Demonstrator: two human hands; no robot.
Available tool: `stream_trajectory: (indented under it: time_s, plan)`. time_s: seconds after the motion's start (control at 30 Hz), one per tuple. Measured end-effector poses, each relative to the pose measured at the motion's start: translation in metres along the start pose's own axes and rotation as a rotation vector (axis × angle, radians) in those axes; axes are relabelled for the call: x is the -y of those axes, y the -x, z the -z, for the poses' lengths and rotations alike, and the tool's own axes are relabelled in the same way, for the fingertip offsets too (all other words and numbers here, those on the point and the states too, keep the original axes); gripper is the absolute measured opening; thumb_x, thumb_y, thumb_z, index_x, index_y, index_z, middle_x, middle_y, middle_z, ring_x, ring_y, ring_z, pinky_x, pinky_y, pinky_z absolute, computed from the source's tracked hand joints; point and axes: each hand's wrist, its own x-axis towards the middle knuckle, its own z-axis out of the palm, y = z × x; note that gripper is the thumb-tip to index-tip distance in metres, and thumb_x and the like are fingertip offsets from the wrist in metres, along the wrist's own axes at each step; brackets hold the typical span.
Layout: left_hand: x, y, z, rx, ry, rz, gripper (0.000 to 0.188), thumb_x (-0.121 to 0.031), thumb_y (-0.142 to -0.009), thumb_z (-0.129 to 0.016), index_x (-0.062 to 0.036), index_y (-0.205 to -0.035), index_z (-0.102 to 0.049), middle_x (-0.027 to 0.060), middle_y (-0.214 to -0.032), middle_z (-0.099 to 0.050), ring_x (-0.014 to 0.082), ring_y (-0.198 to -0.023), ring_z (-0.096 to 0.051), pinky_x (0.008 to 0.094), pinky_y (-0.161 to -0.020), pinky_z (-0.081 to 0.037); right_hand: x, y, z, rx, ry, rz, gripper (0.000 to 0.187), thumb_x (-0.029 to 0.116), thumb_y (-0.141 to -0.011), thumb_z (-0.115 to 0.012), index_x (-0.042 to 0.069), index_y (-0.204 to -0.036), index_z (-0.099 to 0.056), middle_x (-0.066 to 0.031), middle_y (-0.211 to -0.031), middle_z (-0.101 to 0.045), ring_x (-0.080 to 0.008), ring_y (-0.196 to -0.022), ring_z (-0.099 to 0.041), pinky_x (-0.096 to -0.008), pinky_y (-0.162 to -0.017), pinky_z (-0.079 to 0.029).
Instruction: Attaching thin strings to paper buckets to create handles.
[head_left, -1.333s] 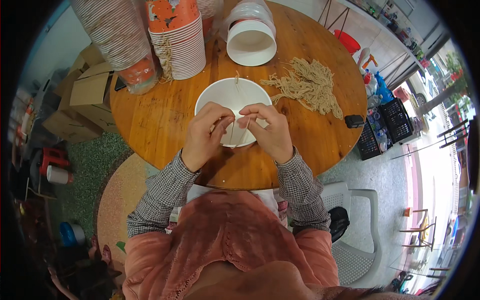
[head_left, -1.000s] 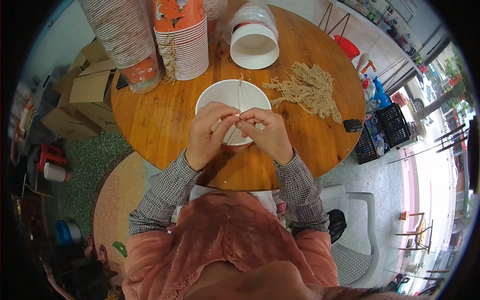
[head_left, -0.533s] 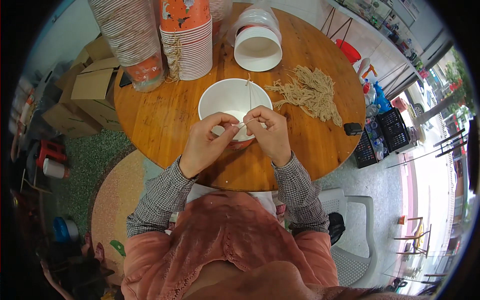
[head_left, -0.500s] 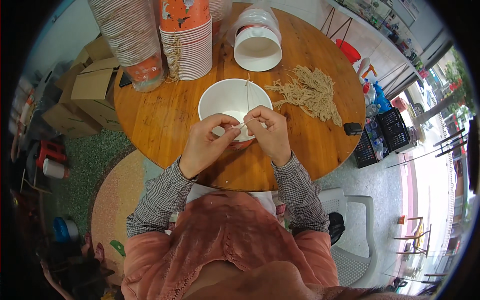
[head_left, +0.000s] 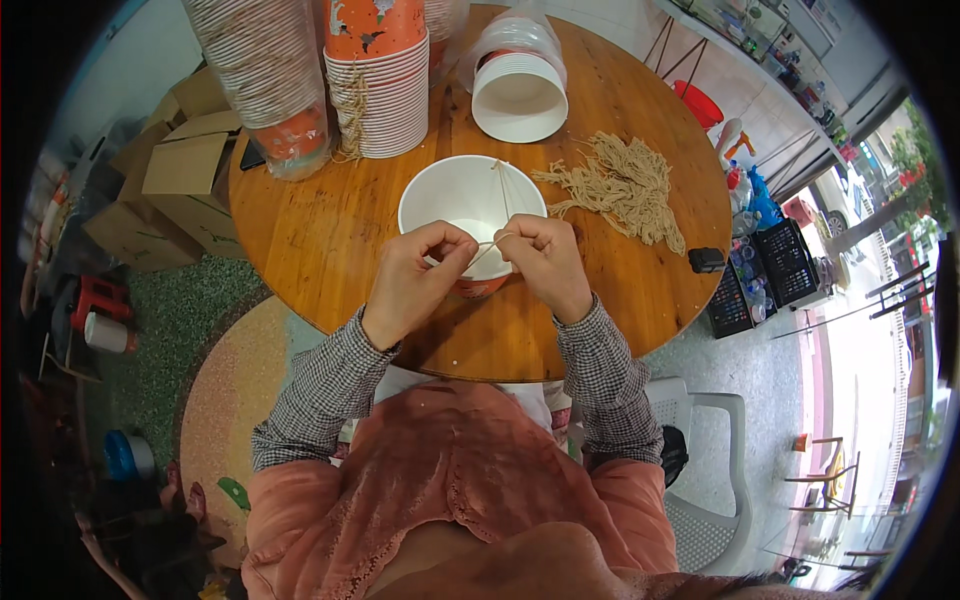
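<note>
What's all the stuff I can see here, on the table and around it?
Round wooden table: one, brown, centre.
White paper bowl: one, open side up, in front of the person, between the hands.
Thin tan string: a length running across the bowl's mouth to the fingers of both hands.
Pile of tan strings: one loose heap, right of the bowl.
Stack of orange and white paper bowls: one, far side, with strings hanging down it.
Tall wrapped stack of bowls: one, far left.
Stack of white bowls lying on its side: one, far right.
Small black object: one, right edge of the table.
Cardboard boxes: several, brown, on the floor at left.
White plastic chair: one, lower right.
Left hand: pinches the string.
Right hand: pinches the string.
</note>
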Motion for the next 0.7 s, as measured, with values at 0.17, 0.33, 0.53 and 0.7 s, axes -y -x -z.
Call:
stream_trajectory:
  time_s: [0.17,0.33,0.53,0.7]
  plan:
    - [-0.003,-0.003,0.001,0.073,-0.135,-0.19,0.007,-0.003,-0.083,-0.064,0.0024,-0.086,-0.065,0.0008,-0.071,-0.063,0.0056,-0.064,-0.055,0.0211,-0.057,-0.046,0.0,-0.002,0.004,0.039,0.1,0.013,0.02,0.007,-0.084,-0.056,-0.002,-0.066,-0.052,0.005,-0.057,-0.045,-0.0016,-0.054,-0.038,-0.0215,-0.047,-0.03]
    - [-0.002,-0.002,0.007,0.182,0.074,0.029,0.009,-0.003,-0.085,-0.058,0.0018,-0.086,-0.066,0.0014,-0.079,-0.065,0.0062,-0.073,-0.058,0.022,-0.067,-0.047,0.008,-0.01,0.012,0.071,-0.149,-0.048,0.007,0.006,-0.084,-0.054,0.0,-0.08,-0.054,0.0029,-0.066,-0.051,-0.0041,-0.061,-0.046,-0.0205,-0.057,-0.037]
    - [-0.005,-0.003,0.012,0.204,0.223,0.101,0.013,-0.007,-0.089,-0.057,0.0023,-0.087,-0.065,0.0013,-0.082,-0.065,0.006,-0.079,-0.057,0.0207,-0.074,-0.046,-0.002,-0.007,0.026,0.231,-0.246,0.098,0.017,0.002,-0.079,-0.064,0.001,-0.095,-0.058,-0.0013,-0.09,-0.055,-0.0112,-0.088,-0.052,-0.0246,-0.082,-0.041]
    - [-0.004,-0.004,0.013,0.231,0.205,0.077,0.013,-0.009,-0.09,-0.058,0.0014,-0.087,-0.065,0.0006,-0.082,-0.065,0.0055,-0.078,-0.056,0.0205,-0.072,-0.045,-0.014,-0.006,0.025,0.221,-0.023,0.236,0.022,0.001,-0.074,-0.074,0.002,-0.095,-0.067,-0.0041,-0.099,-0.053,-0.015,-0.099,-0.048,-0.0284,-0.091,-0.037]
